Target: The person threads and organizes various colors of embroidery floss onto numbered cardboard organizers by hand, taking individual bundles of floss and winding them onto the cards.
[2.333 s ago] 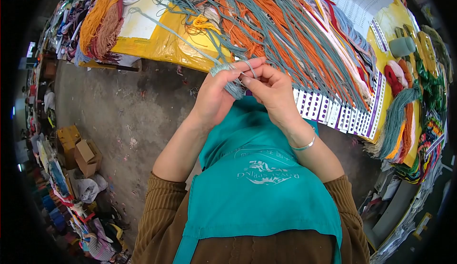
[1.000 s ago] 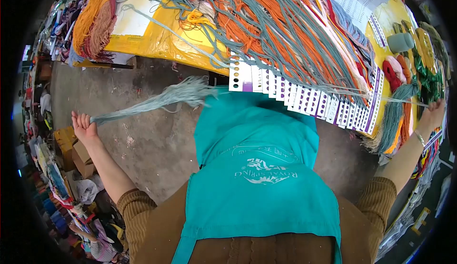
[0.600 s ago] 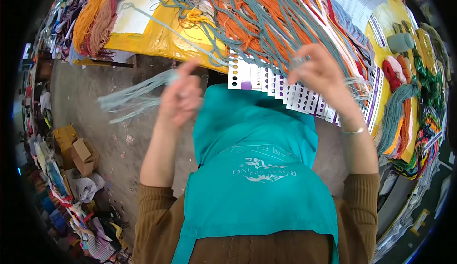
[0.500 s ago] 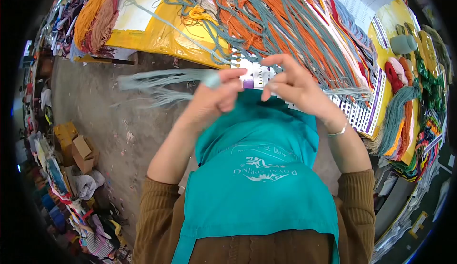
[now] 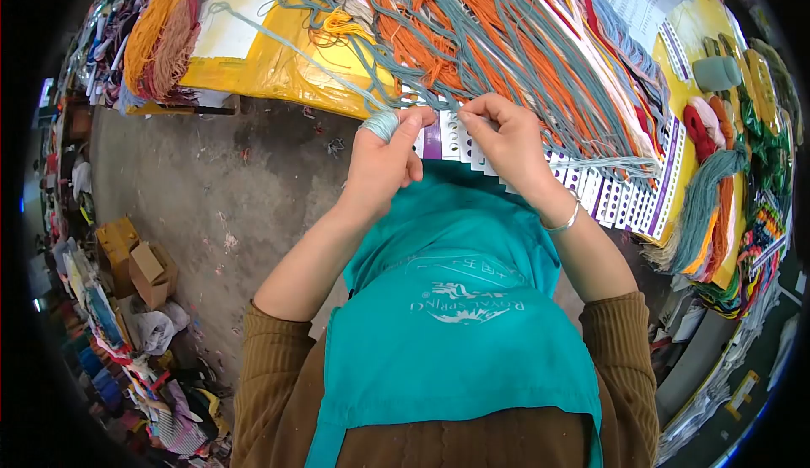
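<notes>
My left hand [image 5: 388,158] is closed around a pale blue thread bundle [image 5: 381,125], which shows above its fingers at the edge of the table. To its right, my right hand [image 5: 510,143] is closed in a pinch near the punched cards [image 5: 449,137]; what its fingertips hold is too small to make out. Grey-green and orange threads [image 5: 439,38] lie just beyond both hands, over the cards. Pale blue threads [image 5: 620,164] lie across the cards at the right.
The yellow table [image 5: 278,67] carries orange and brown skeins [image 5: 164,29] at the left. At the right lie red and green skeins [image 5: 713,185] and a grey-green roll [image 5: 717,73]. Cardboard boxes [image 5: 150,266] stand on the floor at the left.
The long pale blue strands that streamed out left of my left hand no longer show there. My left hand has moved slightly up, and my right hand has closed into a pinch.
</notes>
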{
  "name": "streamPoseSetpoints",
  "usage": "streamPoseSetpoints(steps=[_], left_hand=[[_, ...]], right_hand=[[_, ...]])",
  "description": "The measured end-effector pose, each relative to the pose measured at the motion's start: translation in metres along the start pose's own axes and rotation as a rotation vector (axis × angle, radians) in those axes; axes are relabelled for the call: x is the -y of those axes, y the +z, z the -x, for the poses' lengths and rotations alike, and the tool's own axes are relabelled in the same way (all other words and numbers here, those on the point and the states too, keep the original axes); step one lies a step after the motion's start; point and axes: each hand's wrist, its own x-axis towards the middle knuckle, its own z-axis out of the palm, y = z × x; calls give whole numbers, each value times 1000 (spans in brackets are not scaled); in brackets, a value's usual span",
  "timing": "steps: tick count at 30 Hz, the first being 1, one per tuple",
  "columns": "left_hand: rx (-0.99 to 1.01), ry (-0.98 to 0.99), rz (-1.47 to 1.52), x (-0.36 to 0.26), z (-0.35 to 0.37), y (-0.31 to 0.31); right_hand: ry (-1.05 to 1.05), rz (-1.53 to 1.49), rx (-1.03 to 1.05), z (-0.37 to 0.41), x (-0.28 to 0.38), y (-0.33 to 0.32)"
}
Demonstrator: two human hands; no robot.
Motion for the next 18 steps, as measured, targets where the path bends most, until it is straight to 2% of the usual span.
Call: streamPoseSetpoints(steps=[5,14,18], left_hand=[[76,-67,-149,-6,-11,0],[120,98,-324,16,-35,5],[121,79,-278,17,-36,4]], right_hand=[[10,57,-9,-3,-1,3],[9,80,-31,-5,5,6],[46,59,-6,-4,8,6]])
